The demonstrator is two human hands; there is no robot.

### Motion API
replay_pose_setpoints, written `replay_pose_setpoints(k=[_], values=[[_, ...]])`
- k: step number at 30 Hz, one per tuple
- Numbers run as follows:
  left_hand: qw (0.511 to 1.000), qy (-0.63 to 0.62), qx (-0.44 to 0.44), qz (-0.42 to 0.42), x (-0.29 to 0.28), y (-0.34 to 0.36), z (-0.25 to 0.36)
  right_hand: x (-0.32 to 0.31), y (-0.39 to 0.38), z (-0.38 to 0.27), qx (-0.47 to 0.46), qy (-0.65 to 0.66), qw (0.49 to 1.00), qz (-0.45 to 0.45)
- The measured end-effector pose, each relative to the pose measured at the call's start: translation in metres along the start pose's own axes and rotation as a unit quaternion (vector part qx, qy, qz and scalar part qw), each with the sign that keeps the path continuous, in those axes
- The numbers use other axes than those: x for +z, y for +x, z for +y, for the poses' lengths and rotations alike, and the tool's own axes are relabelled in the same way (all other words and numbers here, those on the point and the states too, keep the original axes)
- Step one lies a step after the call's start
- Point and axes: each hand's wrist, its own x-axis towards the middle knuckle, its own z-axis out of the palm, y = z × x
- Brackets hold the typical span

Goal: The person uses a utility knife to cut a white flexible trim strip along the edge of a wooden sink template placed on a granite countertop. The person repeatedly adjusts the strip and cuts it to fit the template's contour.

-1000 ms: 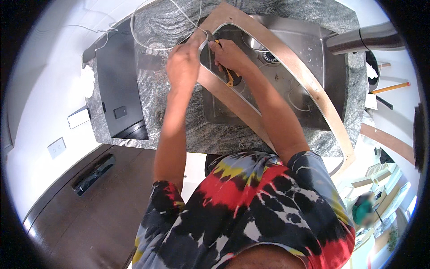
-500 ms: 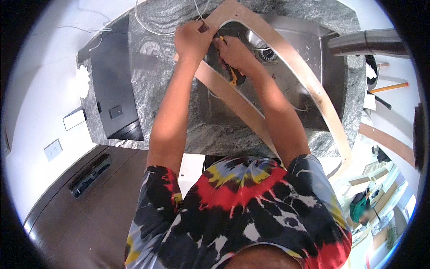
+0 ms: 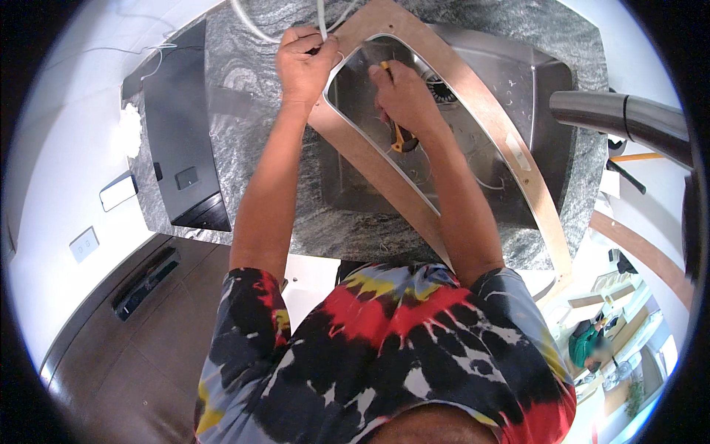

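Observation:
A brown wooden frame point(image 3: 473, 81) with rounded inner corners lies slantwise over a steel sink point(image 3: 543, 81), and a thin white edging runs along its inner rim. At the frame's left corner my left hand point(image 3: 305, 65) is closed, pinching a white cord-like strip point(image 3: 322, 18) that rises from the fingers. To its right, above the frame's opening, my right hand point(image 3: 407, 96) grips a yellow-and-black utility knife point(image 3: 403, 140). The knife's handle end shows below the palm and a yellow part above the fingers. Its blade cannot be made out.
The sink is set in a grey veined stone counter point(image 3: 259, 185). A black cooktop point(image 3: 177, 126) and a phone point(image 3: 118, 194) are at the left. A thick metal tube point(image 3: 621, 115) juts in from the right. Farther right, a person in green point(image 3: 584, 344) is visible.
My right hand with the knife has drawn away from the left hand, slightly right and down. My left hand has shifted a little left and up, with the white strip. The view has shifted slightly.

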Motion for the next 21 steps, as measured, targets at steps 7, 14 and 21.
replay_pose_setpoints(k=[7,14,21], values=[[0.994,0.064,0.071,0.055,0.003,-0.002,-0.012,0.008,-0.004,-0.01,0.044,-0.016,0.999,-0.021],[0.994,0.045,0.075,0.059,0.002,0.0,-0.013,0.016,-0.008,-0.005,0.014,-0.063,0.998,0.008],[0.997,0.022,0.036,0.062,-0.001,-0.005,-0.007,0.013,-0.006,-0.012,0.048,-0.036,0.998,-0.037]])
